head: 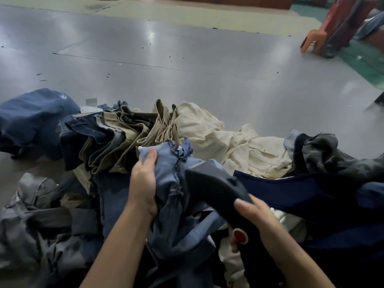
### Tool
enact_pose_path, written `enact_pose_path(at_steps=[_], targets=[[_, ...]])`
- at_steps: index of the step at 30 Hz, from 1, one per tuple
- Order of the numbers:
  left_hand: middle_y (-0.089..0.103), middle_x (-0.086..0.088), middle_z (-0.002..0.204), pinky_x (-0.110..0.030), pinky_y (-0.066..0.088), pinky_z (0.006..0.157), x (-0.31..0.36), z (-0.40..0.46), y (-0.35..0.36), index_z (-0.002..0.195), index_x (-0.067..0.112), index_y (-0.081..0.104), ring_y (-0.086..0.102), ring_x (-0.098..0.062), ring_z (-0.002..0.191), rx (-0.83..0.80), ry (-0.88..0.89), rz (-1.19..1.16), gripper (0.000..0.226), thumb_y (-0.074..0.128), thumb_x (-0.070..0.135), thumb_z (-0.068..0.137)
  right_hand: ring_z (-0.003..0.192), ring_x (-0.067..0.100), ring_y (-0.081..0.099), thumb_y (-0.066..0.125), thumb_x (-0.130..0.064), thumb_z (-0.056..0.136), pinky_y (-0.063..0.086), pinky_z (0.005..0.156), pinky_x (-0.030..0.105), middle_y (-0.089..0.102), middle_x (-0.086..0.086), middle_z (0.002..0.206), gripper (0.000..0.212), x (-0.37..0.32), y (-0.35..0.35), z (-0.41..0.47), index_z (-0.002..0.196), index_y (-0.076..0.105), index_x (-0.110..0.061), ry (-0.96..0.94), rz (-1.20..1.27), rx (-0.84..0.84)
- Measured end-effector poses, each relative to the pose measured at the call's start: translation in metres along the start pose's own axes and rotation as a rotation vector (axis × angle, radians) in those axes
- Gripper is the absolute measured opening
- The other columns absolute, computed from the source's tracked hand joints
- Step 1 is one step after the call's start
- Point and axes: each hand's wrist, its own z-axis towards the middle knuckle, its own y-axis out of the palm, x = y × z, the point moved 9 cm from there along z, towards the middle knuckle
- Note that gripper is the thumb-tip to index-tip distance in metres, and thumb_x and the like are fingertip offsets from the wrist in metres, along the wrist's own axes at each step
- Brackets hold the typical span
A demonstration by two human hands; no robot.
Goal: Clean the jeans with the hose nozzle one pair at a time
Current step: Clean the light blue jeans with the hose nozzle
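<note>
Head view looks down on a broad grey worktop (187,65), glossy with pale light reflections and seamed where its sheets meet, dotted with small dark specks. Beyond its far edge runs a cream strip, and off its right edge a green floor (365,65) carries an orange plastic chair (315,38) beside a red object, too blurred to identify.

Along the worktop's near edge lies a heap of garments. Toward the near left corner sits a dark blue bundle (33,119), and next to it a stack of folded trousers (116,134) in navy, grey and khaki, with their edges fanned upward. Cream trousers (220,140) spread rightward from the stack, and a dark grey garment (328,154) lies near the right edge. Grey cloth (41,215) is crumpled at the near left.

At the middle of the near edge, the left hand (143,183) grips a bunched pair of light blue jeans (168,183), thumb pressed on the fabric at the top, a dark stitched seam running down beside it. The right hand (255,215) holds what seems to be the hose nozzle (216,188), a dark grey wedge-shaped head, its grip wrapped round the handle; the head lies against the jeans. A red button (240,235) shows under that hand.
</note>
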Motion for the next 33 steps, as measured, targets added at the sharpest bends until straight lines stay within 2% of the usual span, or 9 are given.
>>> enact_pose_path(at_steps=[2,4,8,10,14,18,25,30,33], targets=[[0.074,-0.013,0.087,-0.026,0.057,0.057,0.021,-0.007,-0.003,0.1,0.005,0.065,0.072,-0.024,0.076,0.003,0.123,0.045,0.029,0.049,0.03,0.097,0.033,0.025,0.05,0.088,-0.063,0.028,0.039,0.039,0.03,0.051,0.018,0.044,0.083,-0.005,-0.026,0.0,0.071,0.063,0.004,-0.006,0.063,0.1],[0.074,-0.011,0.085,-0.025,0.057,0.058,0.03,-0.015,0.005,0.101,0.007,0.063,0.072,-0.023,0.075,-0.058,0.202,0.143,0.031,0.054,0.033,0.088,0.036,0.027,0.049,0.085,-0.066,0.038,0.039,0.042,0.032,0.049,0.022,0.046,0.087,-0.014,-0.032,0.0,0.074,0.058,0.008,-0.044,0.052,0.098],[0.069,-0.021,0.086,-0.037,0.053,0.068,0.025,-0.026,0.025,0.093,0.002,0.063,0.066,-0.032,0.079,-0.192,0.246,0.269,0.036,0.053,0.035,0.081,0.039,0.015,0.058,0.071,-0.047,0.061,0.045,0.039,0.019,0.062,0.006,0.05,0.03,-0.014,-0.007,-0.005,0.076,0.074,-0.021,-0.032,-0.042,-0.045],[0.068,-0.026,0.089,-0.038,0.051,0.073,0.018,-0.029,0.03,0.095,-0.004,0.064,0.065,-0.032,0.081,-0.247,0.207,0.279,0.041,0.055,0.034,0.082,0.037,0.018,0.055,0.067,-0.05,0.065,0.044,0.039,0.02,0.059,0.008,0.05,0.023,-0.005,0.002,-0.007,0.071,0.071,-0.029,0.011,-0.064,-0.083],[0.065,-0.007,0.066,-0.02,0.049,0.054,-0.004,-0.036,0.042,0.075,0.007,0.066,0.061,-0.014,0.059,-0.416,0.102,0.293,0.025,0.059,0.028,0.085,0.036,0.025,0.052,0.067,-0.056,0.063,0.042,0.037,0.024,0.055,0.016,0.048,0.037,-0.003,-0.008,0.0,0.062,0.07,-0.02,0.033,-0.024,0.047],[0.069,-0.023,0.082,-0.029,0.054,0.065,-0.012,-0.041,0.05,0.084,0.004,0.071,0.067,-0.028,0.074,-0.494,0.061,0.261,0.029,0.054,0.028,0.087,0.038,0.027,0.052,0.066,-0.058,0.065,0.042,0.036,0.024,0.053,0.02,0.049,0.053,-0.003,-0.032,0.003,0.072,0.065,-0.006,0.088,-0.05,0.209],[0.072,-0.018,0.098,-0.027,0.057,0.074,-0.008,-0.027,0.036,0.101,0.006,0.073,0.07,-0.027,0.091,-0.32,0.01,0.155,0.037,0.053,0.031,0.083,0.047,0.015,0.061,0.064,-0.054,0.066,0.048,0.044,0.024,0.066,0.004,0.057,0.031,-0.006,0.011,-0.016,0.085,0.073,-0.031,0.063,-0.142,-0.124],[0.073,-0.016,0.088,-0.024,0.055,0.067,-0.022,-0.039,0.043,0.092,0.008,0.076,0.071,-0.022,0.081,-0.437,-0.075,0.149,0.028,0.059,0.029,0.086,0.035,0.024,0.052,0.074,-0.054,0.065,0.041,0.036,0.022,0.054,0.017,0.047,0.046,-0.007,-0.019,-0.005,0.064,0.066,-0.009,0.101,-0.097,0.156],[0.071,-0.022,0.096,-0.028,0.056,0.072,-0.028,-0.042,0.048,0.097,0.007,0.075,0.07,-0.029,0.088,-0.451,-0.088,0.157,0.03,0.057,0.03,0.088,0.037,0.026,0.054,0.074,-0.057,0.064,0.043,0.037,0.024,0.056,0.018,0.048,0.048,-0.011,-0.029,-0.003,0.064,0.068,-0.01,0.114,-0.114,0.209]])
